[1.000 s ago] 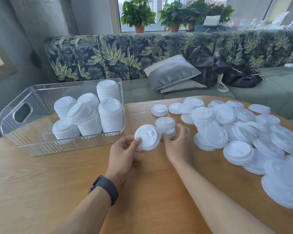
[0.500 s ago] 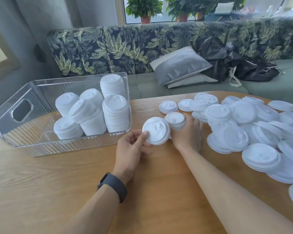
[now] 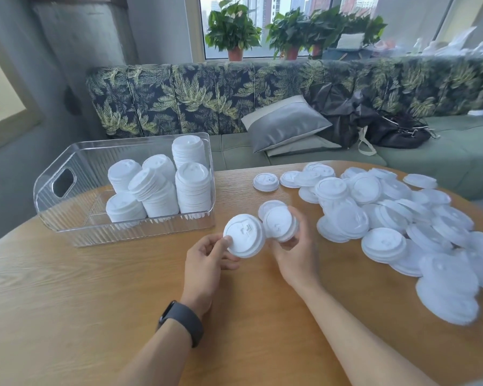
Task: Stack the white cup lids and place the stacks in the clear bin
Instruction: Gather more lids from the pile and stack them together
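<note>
At frame centre, the left hand [image 3: 207, 257] pinches one lid [image 3: 244, 239] while the right hand [image 3: 296, 254] cups a short stack [image 3: 279, 224]; seating it well likely means matching rims squarely.

— Where can I pass around the clear bin [image 3: 123, 229]?

— I see bare table [image 3: 81, 316] in front of it, wide and free. Its left half, by the handle cut-out, holds nothing; the lid stacks [image 3: 162, 188] crowd its right half, one leaning.

— And right of the bin?

— A narrow strip of wood, then my left hand [image 3: 207, 260] and right hand [image 3: 296, 252], each holding lids. Beyond them the loose lids [image 3: 388, 218] cover the table to its right edge.
</note>
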### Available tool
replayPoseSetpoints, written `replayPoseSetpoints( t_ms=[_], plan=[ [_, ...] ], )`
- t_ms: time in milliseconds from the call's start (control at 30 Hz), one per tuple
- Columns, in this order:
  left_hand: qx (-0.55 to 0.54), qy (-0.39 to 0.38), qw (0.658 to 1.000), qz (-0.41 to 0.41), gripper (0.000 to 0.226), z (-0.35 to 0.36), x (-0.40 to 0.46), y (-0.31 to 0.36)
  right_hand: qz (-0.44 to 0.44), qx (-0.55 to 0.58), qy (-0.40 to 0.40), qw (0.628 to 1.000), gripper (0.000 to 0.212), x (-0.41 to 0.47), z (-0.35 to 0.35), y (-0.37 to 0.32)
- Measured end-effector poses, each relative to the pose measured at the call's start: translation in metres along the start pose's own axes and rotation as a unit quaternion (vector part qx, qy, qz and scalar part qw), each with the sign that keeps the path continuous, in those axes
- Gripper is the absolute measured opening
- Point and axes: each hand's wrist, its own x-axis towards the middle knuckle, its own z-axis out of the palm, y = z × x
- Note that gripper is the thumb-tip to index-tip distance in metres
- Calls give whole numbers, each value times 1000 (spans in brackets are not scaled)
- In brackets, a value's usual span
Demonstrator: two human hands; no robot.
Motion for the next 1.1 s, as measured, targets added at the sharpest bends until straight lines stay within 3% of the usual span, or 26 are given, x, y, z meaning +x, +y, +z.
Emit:
replayPoseSetpoints(
  t_ms=[167, 400, 633, 867, 1100],
  plan=[
    [0, -7, 1000, -5, 14, -12, -30, -3, 89, 40, -62, 993, 68, -38, -16, -7],
    [0, -30, 999, -16, 15, -21, -56, 0, 171, 165, -97, 967, 27, -56, -36, -10],
    [-2, -58, 998, -24, 20, -22, -67, 2, 230, 311, -123, 914, 34, -56, -48, -17],
    [12, -67, 998, -14, 14, -20, -68, 3, 267, 316, -99, 905, 18, -50, -45, -6],
    [43, -96, 994, -20, 16, -17, -67, 2, 251, 323, -125, 904, 17, -51, -46, -7]
  ],
)
